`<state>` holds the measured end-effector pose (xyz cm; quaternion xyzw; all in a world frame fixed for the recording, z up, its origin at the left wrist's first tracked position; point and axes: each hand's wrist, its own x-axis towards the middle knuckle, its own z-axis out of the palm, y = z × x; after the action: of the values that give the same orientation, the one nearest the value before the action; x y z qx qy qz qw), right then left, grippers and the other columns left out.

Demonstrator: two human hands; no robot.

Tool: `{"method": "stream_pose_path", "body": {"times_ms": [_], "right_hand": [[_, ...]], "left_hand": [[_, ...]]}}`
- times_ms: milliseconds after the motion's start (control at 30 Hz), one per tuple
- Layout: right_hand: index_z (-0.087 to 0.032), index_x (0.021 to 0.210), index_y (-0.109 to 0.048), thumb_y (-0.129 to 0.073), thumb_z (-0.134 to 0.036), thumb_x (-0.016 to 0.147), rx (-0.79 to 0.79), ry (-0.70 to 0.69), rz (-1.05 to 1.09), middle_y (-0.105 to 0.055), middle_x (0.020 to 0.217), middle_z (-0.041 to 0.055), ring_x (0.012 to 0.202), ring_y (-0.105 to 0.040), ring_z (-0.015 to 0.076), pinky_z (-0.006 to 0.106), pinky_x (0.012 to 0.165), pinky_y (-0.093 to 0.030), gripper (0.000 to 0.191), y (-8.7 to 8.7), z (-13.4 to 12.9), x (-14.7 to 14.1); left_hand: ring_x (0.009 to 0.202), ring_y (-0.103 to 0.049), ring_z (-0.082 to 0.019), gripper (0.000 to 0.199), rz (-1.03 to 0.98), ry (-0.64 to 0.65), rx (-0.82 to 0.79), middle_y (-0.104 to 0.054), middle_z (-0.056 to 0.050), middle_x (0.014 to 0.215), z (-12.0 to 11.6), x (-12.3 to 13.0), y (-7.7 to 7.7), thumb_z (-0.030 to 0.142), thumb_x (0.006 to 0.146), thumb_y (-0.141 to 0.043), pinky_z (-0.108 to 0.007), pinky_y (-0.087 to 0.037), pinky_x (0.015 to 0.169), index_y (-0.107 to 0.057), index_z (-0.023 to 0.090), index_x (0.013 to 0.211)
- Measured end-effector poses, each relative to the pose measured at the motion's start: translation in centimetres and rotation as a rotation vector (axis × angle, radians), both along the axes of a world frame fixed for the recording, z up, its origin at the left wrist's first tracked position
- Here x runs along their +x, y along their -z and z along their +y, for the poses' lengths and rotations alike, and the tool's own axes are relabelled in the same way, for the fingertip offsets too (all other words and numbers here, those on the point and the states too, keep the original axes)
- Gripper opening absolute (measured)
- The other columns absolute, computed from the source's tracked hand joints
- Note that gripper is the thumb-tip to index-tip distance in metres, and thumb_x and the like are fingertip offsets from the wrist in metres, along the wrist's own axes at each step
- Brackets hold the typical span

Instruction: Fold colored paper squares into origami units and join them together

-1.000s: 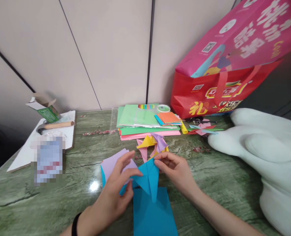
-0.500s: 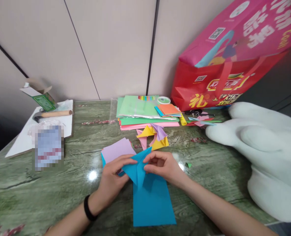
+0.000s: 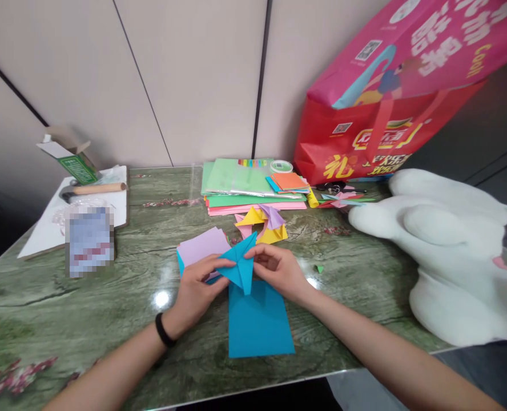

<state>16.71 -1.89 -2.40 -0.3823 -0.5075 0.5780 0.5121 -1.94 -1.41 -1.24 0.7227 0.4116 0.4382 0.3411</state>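
A folded piece of blue origami paper [image 3: 239, 264], pointed at its corners and creased down the middle, is held up between both hands. My left hand [image 3: 200, 288] pinches its left corner between thumb and fingers. On the other side, my right hand [image 3: 281, 272] grips the right edge with its fingertips. Below it a flat blue sheet [image 3: 260, 325] lies on the table, its top end partly covered. A stack of lilac and other coloured squares [image 3: 203, 246] lies behind my left hand. Just beyond the hands are folded yellow, pink and lilac paper pieces [image 3: 262, 222].
Coloured paper packs [image 3: 236, 178] and a yellow glue stick [image 3: 312, 198] lie at the back. Red and pink bags [image 3: 365, 137] stand behind right, with a white plush toy [image 3: 442, 245] in front. A hammer [image 3: 99, 188], a white board [image 3: 35, 237] and a green box [image 3: 80, 167] are left.
The blue folded paper has turned slightly in my hands, and its creased face now shows more openly. My right fingers have shifted along its right edge. The whole view has tilted a little.
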Motion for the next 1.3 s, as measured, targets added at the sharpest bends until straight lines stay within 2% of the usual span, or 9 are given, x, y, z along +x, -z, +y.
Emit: {"method": "stream_pose_path", "body": {"times_ms": [233,467,600,800,1033,1200,1300], "right_hand": [[-0.018,0.071,-0.066,-0.063,-0.012,0.065,0.216,0.151,-0.107,-0.059,0.075,0.0011,0.071,-0.059,0.012,0.022,0.063,-0.05,0.009,0.3,0.1,0.1],[-0.021,0.071,-0.072,-0.066,-0.015,0.065,0.264,0.168,-0.16,-0.061,0.075,0.0024,0.073,-0.059,0.0142,0.024,0.062,-0.048,0.01,0.1,0.1,0.3],[-0.02,0.069,-0.072,-0.066,-0.013,0.064,0.239,0.19,-0.159,-0.062,0.071,0.0017,0.071,-0.057,0.0137,0.025,0.063,-0.046,0.01,0.1,0.0,0.1],[-0.018,0.067,-0.069,-0.063,-0.012,0.061,0.123,0.147,-0.068,-0.062,0.067,-0.0002,0.063,-0.057,0.0121,0.023,0.057,-0.046,0.01,0.3,-0.1,-0.2],[-0.019,0.067,-0.07,-0.071,-0.02,0.062,0.185,0.183,-0.085,-0.064,0.07,0.0021,0.068,-0.058,0.014,0.025,0.062,-0.049,0.005,-0.1,-0.4,-0.2],[-0.019,0.067,-0.066,-0.075,-0.032,0.062,0.118,0.191,-0.04,-0.064,0.069,0.0026,0.065,-0.059,0.0146,0.027,0.061,-0.052,0.016,-0.4,-0.8,-0.6],[-0.019,0.068,-0.059,-0.078,-0.032,0.06,0.055,0.178,-0.005,-0.061,0.065,-0.0003,0.06,-0.058,0.0122,0.025,0.057,-0.051,0.024,-0.5,-0.8,-0.7]], "left_hand": [[0.078,-0.068,-0.017,0.017,0.006,-0.025,-0.005,-0.074,-0.004,0.088,-0.1,0.1,-0.1,0.015,0.068,-0.065,-0.021,-0.054,0.063,-0.074,0.021,0.081],[0.073,-0.069,-0.017,0.014,0.004,-0.065,0.038,-0.075,-0.003,0.081,-0.2,0.0,-0.3,0.015,0.067,-0.067,-0.021,-0.054,0.062,-0.075,0.022,0.076],[0.068,-0.069,-0.016,0.013,-0.011,-0.054,0.061,-0.075,-0.002,0.076,-0.2,0.1,-0.5,0.014,0.067,-0.068,-0.021,-0.054,0.063,-0.075,0.022,0.075],[0.063,-0.068,-0.015,0.01,-0.025,-0.062,0.071,-0.074,-0.001,0.074,-0.4,0.2,-0.4,0.017,0.07,-0.068,-0.02,-0.053,0.058,-0.075,0.022,0.076],[0.061,-0.067,-0.015,0.008,0.006,-0.098,0.097,-0.074,-0.001,0.072,-0.7,0.2,-0.5,0.023,0.071,-0.069,-0.022,-0.052,0.057,-0.075,0.023,0.075],[0.063,-0.068,-0.016,0.006,-0.028,-0.093,0.085,-0.074,-0.002,0.072,-0.9,0.5,-0.8,0.025,0.07,-0.07,-0.023,-0.053,0.058,-0.075,0.022,0.072],[0.06,-0.066,-0.015,0.007,-0.037,-0.123,0.084,-0.074,-0.001,0.069,-1.0,0.7,-0.7,0.026,0.07,-0.07,-0.022,-0.053,0.056,-0.075,0.021,0.072]]}}
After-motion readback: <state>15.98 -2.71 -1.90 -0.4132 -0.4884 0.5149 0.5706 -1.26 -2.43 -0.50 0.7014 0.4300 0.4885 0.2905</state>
